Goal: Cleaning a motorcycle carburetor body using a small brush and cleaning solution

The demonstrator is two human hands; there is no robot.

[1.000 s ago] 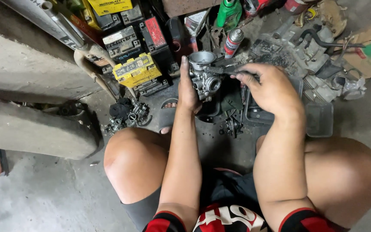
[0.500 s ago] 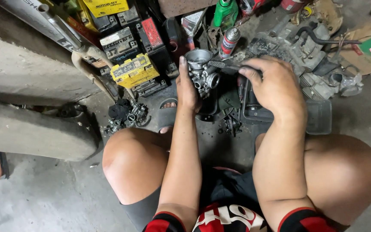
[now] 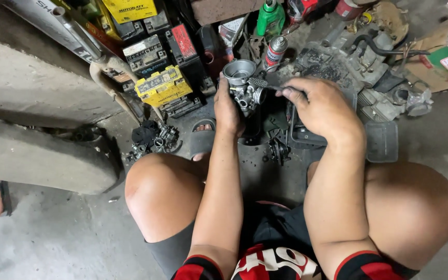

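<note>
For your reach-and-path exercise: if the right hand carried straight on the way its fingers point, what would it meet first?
The right hand points left, holding a slim tool; first in line is the carburetor in the left hand, though depth is unclear.

Carburetor point(image 3: 242, 85) sits between batteries point(image 3: 162, 85) at left and engine parts point(image 3: 385, 98) at right.

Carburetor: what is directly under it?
Under the carburetor, held in the left hand, lies a dark tray and greasy floor. The hand and carburetor cover the rest.
</note>
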